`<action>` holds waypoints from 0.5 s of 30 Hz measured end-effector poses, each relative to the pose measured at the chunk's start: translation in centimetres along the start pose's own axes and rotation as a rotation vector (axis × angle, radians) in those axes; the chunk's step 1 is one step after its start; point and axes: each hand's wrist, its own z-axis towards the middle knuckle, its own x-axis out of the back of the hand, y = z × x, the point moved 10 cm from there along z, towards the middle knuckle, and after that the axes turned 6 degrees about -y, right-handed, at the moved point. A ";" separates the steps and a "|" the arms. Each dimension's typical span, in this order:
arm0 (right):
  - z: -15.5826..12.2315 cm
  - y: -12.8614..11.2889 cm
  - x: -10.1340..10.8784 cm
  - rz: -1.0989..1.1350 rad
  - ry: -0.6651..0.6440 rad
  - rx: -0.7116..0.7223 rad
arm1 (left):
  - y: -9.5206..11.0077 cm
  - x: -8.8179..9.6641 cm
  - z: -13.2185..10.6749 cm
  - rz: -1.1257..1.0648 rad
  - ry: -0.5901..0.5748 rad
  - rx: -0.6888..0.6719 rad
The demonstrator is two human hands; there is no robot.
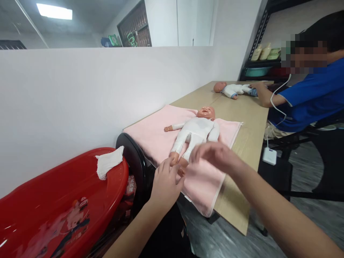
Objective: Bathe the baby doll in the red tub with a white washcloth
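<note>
A baby doll (pixel 197 127) in a white body suit lies on its back on a pink towel (pixel 153 123), its head away from me and its feet toward me. My left hand (pixel 166 181) is at the doll's feet, fingers stretched out and thumb apart. Its fingertips overlap one foot; whether they press on it I cannot tell. Over the doll's lower leg hovers my right hand (pixel 213 156), bent at the wrist. Motion blurs its fingers, and nothing held shows in it.
At my left stands a red baby bathtub (pixel 115 195) with a white cloth (pixel 110 163) over its rim. Beside it is a black chair back (pixel 133 154). Across the wooden table (pixel 242 143), a person in blue (pixel 317 93) handles another doll (pixel 233 89).
</note>
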 end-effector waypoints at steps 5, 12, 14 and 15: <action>-4.7 0.3 23.3 0.084 1.051 0.304 | 1.0 -2.5 3.6 0.138 -0.184 0.053; -8.9 8.5 34.2 0.155 1.489 0.078 | -2.0 -3.0 6.5 -0.011 -0.312 0.188; -9.1 10.0 35.1 0.175 1.486 0.018 | -2.3 -3.3 6.8 -0.016 -0.369 0.172; -9.3 10.6 35.4 0.179 1.487 -0.014 | -2.3 -3.5 6.9 -0.014 -0.404 0.156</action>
